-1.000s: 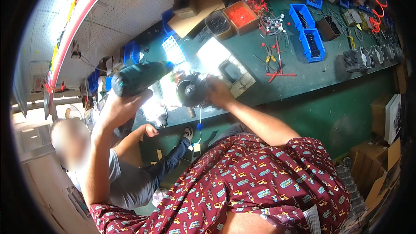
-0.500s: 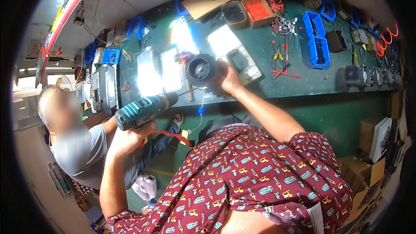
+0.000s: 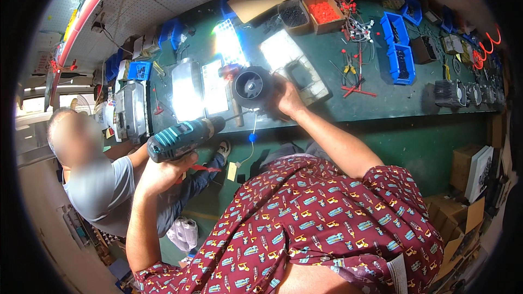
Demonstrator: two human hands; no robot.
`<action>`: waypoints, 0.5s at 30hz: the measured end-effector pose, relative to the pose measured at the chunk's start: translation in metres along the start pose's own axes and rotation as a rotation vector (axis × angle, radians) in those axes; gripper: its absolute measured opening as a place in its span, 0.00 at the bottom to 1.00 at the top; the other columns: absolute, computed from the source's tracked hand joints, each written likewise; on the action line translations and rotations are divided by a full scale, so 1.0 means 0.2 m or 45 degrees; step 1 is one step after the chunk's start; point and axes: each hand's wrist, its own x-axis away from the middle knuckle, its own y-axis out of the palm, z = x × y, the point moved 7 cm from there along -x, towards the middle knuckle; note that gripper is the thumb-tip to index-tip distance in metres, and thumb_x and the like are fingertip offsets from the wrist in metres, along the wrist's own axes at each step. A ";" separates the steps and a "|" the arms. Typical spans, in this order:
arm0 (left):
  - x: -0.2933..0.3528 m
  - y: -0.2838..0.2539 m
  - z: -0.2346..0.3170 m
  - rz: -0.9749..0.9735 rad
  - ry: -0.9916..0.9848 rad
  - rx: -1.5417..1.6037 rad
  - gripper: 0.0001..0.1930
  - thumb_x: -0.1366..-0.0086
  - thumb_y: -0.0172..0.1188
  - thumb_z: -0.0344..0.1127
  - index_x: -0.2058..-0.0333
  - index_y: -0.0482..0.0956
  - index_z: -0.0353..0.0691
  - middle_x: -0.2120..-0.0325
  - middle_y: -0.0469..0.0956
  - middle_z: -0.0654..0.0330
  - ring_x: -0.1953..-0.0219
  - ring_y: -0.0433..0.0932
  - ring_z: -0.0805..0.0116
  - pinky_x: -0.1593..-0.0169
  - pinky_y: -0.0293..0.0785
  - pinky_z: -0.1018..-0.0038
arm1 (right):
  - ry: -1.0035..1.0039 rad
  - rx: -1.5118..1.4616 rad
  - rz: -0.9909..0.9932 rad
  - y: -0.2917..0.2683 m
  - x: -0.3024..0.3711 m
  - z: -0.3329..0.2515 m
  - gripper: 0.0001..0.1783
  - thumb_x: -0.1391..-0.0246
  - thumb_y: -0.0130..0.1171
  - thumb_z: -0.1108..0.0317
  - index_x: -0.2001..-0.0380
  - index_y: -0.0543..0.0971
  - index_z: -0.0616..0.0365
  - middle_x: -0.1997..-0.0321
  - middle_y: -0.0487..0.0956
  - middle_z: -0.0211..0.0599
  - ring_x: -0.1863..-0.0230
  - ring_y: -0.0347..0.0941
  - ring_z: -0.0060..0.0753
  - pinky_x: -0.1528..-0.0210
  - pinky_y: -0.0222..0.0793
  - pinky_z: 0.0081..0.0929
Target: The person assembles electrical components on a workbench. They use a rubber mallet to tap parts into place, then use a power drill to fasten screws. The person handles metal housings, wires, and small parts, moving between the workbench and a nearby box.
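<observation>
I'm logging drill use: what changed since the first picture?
The left hand has lowered the power drill toward the person, and its nose now points at the black fan. Nothing was grasped or let go. The right hand still holds the fan; the blue parts bins stayed put.

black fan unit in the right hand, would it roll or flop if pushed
The black fan unit might roll if laid on its edge, given its round outline. Its rim looks rigid, so it probably won't bend. The thin cable beneath hangs in a curve, so may drag.

A green bench point(image 3: 365, 106), blue parts bins point(image 3: 403, 81), pliers point(image 3: 350, 69) and a power drill point(image 3: 180, 137) mark a workshop.
</observation>
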 end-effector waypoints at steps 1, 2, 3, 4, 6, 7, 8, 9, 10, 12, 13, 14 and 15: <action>-0.01 0.00 0.04 -0.012 -0.021 -0.016 0.15 0.39 0.67 0.26 0.53 0.81 0.36 0.63 0.80 0.64 0.62 0.76 0.75 0.58 0.77 0.73 | 0.008 -0.015 0.007 -0.01 0.00 0.00 0.25 0.35 0.57 0.68 0.39 0.69 0.68 0.50 0.79 0.49 0.53 0.79 0.32 0.53 0.77 0.28; -0.02 0.01 0.14 -0.076 0.136 -0.080 0.16 0.40 0.67 0.25 0.52 0.81 0.36 0.63 0.81 0.62 0.61 0.77 0.75 0.57 0.77 0.73 | 0.016 -0.031 0.004 -0.01 0.00 0.00 0.25 0.35 0.57 0.67 0.39 0.69 0.69 0.50 0.79 0.48 0.53 0.79 0.32 0.53 0.77 0.27; -0.05 0.03 0.22 -0.140 0.294 -0.146 0.17 0.40 0.66 0.24 0.52 0.81 0.36 0.62 0.82 0.61 0.60 0.78 0.75 0.56 0.77 0.73 | 0.024 -0.046 0.001 -0.01 0.00 0.01 0.24 0.34 0.57 0.67 0.39 0.69 0.69 0.51 0.80 0.48 0.53 0.80 0.33 0.54 0.77 0.27; -0.06 0.02 0.23 -0.176 0.302 -0.117 0.18 0.41 0.67 0.26 0.51 0.81 0.37 0.63 0.84 0.60 0.61 0.78 0.76 0.57 0.77 0.73 | -0.029 0.001 0.022 0.00 0.00 0.04 0.25 0.34 0.57 0.67 0.40 0.69 0.70 0.51 0.80 0.48 0.53 0.80 0.34 0.54 0.77 0.27; -0.11 -0.01 0.26 -0.224 0.161 -0.339 0.15 0.43 0.68 0.32 0.56 0.82 0.36 0.69 0.84 0.57 0.66 0.80 0.70 0.58 0.78 0.70 | -0.136 0.106 0.089 -0.01 -0.02 0.13 0.25 0.34 0.57 0.67 0.40 0.69 0.71 0.50 0.79 0.49 0.52 0.80 0.35 0.54 0.78 0.27; -0.12 -0.02 0.26 -0.227 0.160 -0.437 0.15 0.43 0.68 0.34 0.58 0.82 0.36 0.70 0.83 0.55 0.67 0.80 0.68 0.58 0.79 0.69 | -0.028 0.029 0.039 0.02 -0.01 0.11 0.25 0.34 0.57 0.67 0.39 0.68 0.71 0.49 0.79 0.50 0.51 0.80 0.36 0.52 0.77 0.28; -0.14 0.00 0.30 -0.258 0.211 -0.458 0.13 0.42 0.66 0.34 0.60 0.81 0.36 0.71 0.82 0.53 0.69 0.80 0.63 0.58 0.79 0.66 | 0.079 -0.043 0.004 0.03 0.01 0.02 0.25 0.34 0.57 0.67 0.39 0.68 0.71 0.48 0.79 0.52 0.49 0.79 0.37 0.50 0.76 0.29; -0.14 0.00 0.32 -0.252 0.237 -0.464 0.12 0.42 0.66 0.34 0.60 0.81 0.36 0.71 0.82 0.53 0.69 0.80 0.62 0.58 0.79 0.66 | 0.095 -0.059 -0.004 0.04 0.01 0.04 0.25 0.34 0.57 0.68 0.39 0.68 0.71 0.47 0.79 0.53 0.48 0.79 0.38 0.48 0.76 0.30; -0.17 0.00 0.36 -0.266 0.284 -0.484 0.12 0.42 0.66 0.34 0.60 0.81 0.36 0.72 0.82 0.53 0.69 0.80 0.61 0.58 0.79 0.65 | 0.109 -0.068 0.021 0.02 0.01 0.04 0.25 0.34 0.57 0.68 0.39 0.68 0.71 0.46 0.79 0.54 0.47 0.78 0.38 0.46 0.75 0.31; -0.14 0.00 0.40 -0.252 0.301 -0.500 0.12 0.42 0.66 0.35 0.60 0.81 0.37 0.70 0.82 0.52 0.68 0.81 0.58 0.57 0.79 0.64 | -0.045 -0.009 0.077 0.05 -0.03 0.21 0.25 0.35 0.56 0.70 0.38 0.68 0.70 0.45 0.79 0.56 0.45 0.77 0.39 0.43 0.73 0.32; -0.15 0.00 0.39 -0.255 0.278 -0.531 0.13 0.42 0.66 0.36 0.60 0.82 0.37 0.70 0.83 0.51 0.67 0.82 0.57 0.57 0.79 0.64 | -0.035 -0.043 0.080 0.06 -0.02 0.21 0.25 0.35 0.56 0.70 0.38 0.68 0.70 0.46 0.79 0.55 0.44 0.77 0.39 0.43 0.73 0.32; -0.15 0.00 0.36 -0.258 0.255 -0.563 0.13 0.42 0.66 0.36 0.60 0.82 0.37 0.70 0.83 0.51 0.67 0.83 0.56 0.58 0.79 0.64 | -0.025 -0.078 0.083 0.06 -0.02 0.21 0.24 0.35 0.56 0.71 0.39 0.68 0.70 0.46 0.79 0.55 0.44 0.77 0.39 0.43 0.73 0.32; -0.15 0.00 0.34 -0.261 0.231 -0.595 0.13 0.42 0.67 0.37 0.60 0.82 0.37 0.70 0.83 0.50 0.66 0.83 0.55 0.58 0.79 0.63 | -0.015 -0.113 0.087 0.07 -0.01 0.20 0.24 0.35 0.55 0.71 0.39 0.68 0.71 0.46 0.79 0.55 0.44 0.77 0.39 0.42 0.72 0.32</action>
